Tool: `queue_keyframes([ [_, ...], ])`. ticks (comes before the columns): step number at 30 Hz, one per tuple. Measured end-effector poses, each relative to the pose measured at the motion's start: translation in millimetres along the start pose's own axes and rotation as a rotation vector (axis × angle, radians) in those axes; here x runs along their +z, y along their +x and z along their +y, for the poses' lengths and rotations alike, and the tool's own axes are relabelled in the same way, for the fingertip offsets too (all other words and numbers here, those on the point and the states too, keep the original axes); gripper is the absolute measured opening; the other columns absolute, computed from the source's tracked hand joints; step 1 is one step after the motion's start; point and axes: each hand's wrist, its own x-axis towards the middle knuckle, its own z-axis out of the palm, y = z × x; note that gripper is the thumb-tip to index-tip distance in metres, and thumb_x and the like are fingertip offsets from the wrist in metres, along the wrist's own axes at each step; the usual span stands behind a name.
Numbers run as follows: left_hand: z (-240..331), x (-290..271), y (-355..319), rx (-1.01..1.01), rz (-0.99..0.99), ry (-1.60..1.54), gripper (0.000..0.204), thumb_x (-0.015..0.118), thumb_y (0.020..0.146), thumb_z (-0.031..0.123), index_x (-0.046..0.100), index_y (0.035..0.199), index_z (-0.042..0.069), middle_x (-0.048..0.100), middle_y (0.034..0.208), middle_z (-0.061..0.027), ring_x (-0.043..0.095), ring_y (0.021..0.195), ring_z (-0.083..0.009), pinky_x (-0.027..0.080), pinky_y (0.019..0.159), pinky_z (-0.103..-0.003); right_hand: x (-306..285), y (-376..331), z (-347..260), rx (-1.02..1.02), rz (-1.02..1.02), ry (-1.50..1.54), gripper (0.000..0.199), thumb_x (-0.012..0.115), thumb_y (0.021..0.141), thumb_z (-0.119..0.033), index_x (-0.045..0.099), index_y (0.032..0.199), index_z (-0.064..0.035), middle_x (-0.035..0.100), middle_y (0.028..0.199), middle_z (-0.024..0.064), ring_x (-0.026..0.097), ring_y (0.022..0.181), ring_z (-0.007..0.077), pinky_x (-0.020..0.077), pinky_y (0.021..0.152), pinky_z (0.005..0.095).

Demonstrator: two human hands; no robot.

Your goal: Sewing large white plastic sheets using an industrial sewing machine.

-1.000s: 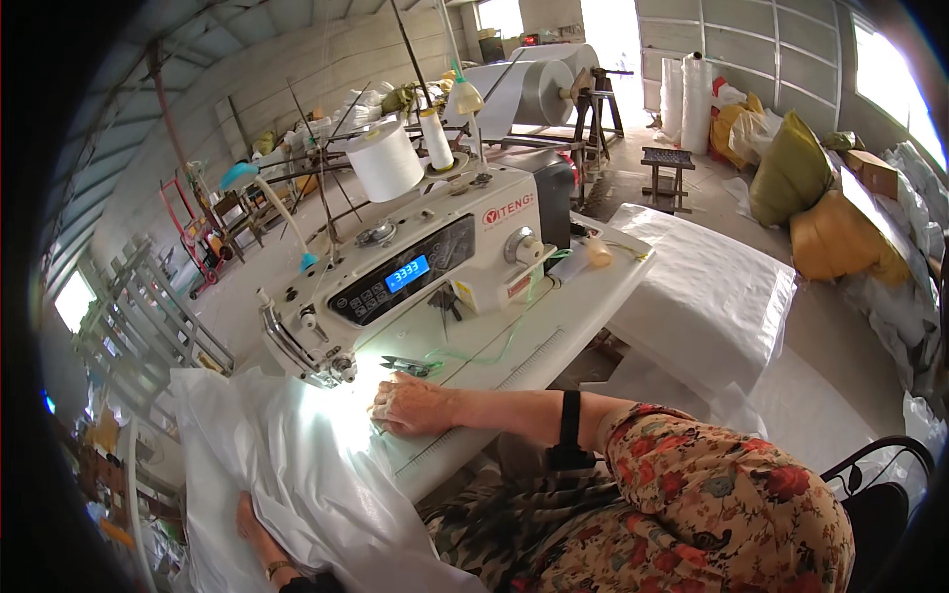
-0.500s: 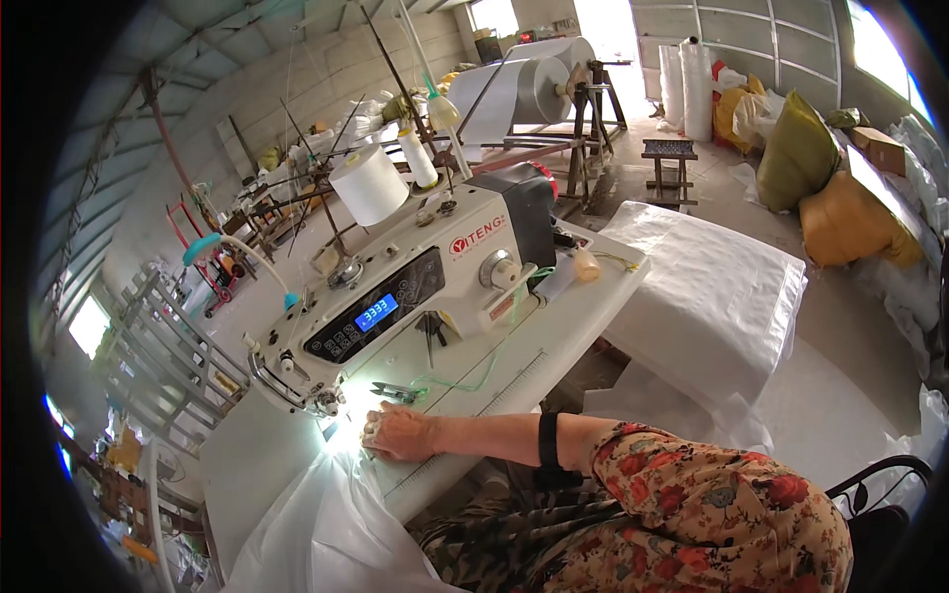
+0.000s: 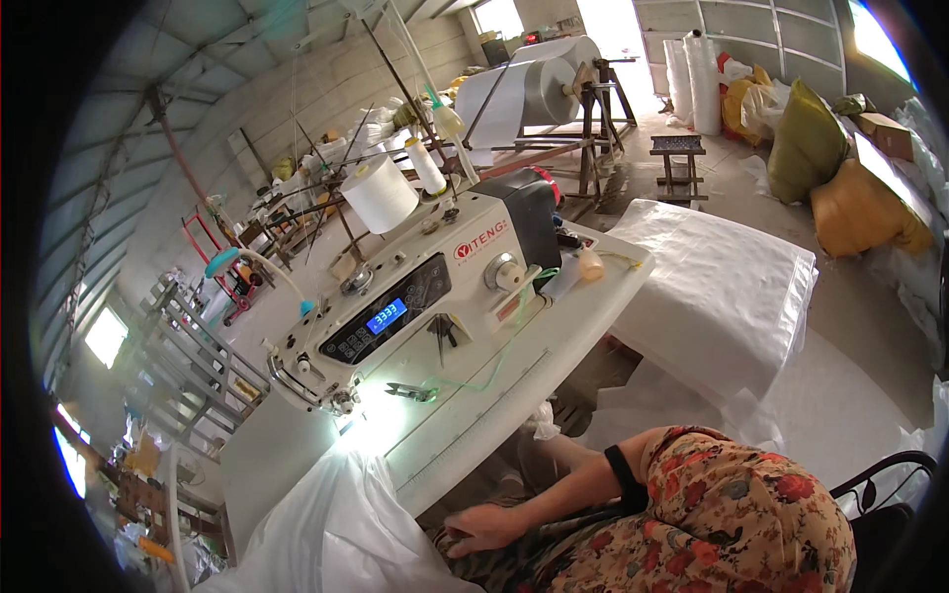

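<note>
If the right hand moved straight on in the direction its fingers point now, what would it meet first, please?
The right hand would probably meet the draped white plastic sheet to its left, though depth is unclear, so it might pass above or below it.

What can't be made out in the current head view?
All in the head view:
Left hand: not visible; out of frame or behind the sheet, unclear which.
The sheet's lower part: cut off by the bottom edge.
The machine: its needle area is washed out by glare.
Right hand: palm turned away from the camera.
</note>
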Motion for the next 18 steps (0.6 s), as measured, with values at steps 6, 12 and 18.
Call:
queue_keyframes([
  [6,133.6,88.1,-101.2,0.196,-0.603,-0.551,0.02,0.058,0.092,0.011,0.066,0.108,0.001,0.068,0.106,-0.0139,0.065,0.097,-0.0271,0.049,0.086,-0.037,91.5,62.9,43.2,-0.147,-0.318,0.522,0.076,0.071,0.079,-0.047,0.046,0.13,0.0037,0.056,0.123,0.0176,0.053,0.112,0.0254,0.0433,0.092,0.033],
  [12,164.2,135.1,-142.7,0.05,-0.845,-0.643,0.023,0.06,0.092,0.015,0.067,0.11,0.003,0.068,0.107,-0.015,0.064,0.099,-0.0291,0.049,0.087,-0.038,134.1,110.1,37.8,0.018,-0.297,0.43,0.069,0.065,0.084,-0.047,0.048,0.127,0.0031,0.064,0.099,0.0133,0.06,0.089,0.0223,0.0467,0.076,0.0346],
  [18,152.7,142.6,-147.7,0.053,-0.808,-0.601,0.024,0.062,0.091,0.018,0.066,0.108,0.002,0.066,0.106,-0.0176,0.062,0.1,-0.0325,0.048,0.088,-0.04,113.7,82.1,-75.2,-0.151,-0.386,0.213,0.05,0.035,0.1,-0.045,0.043,0.131,-0.0056,0.035,0.134,0.0163,0.031,0.122,0.0325,0.026,0.102,0.0439],
])
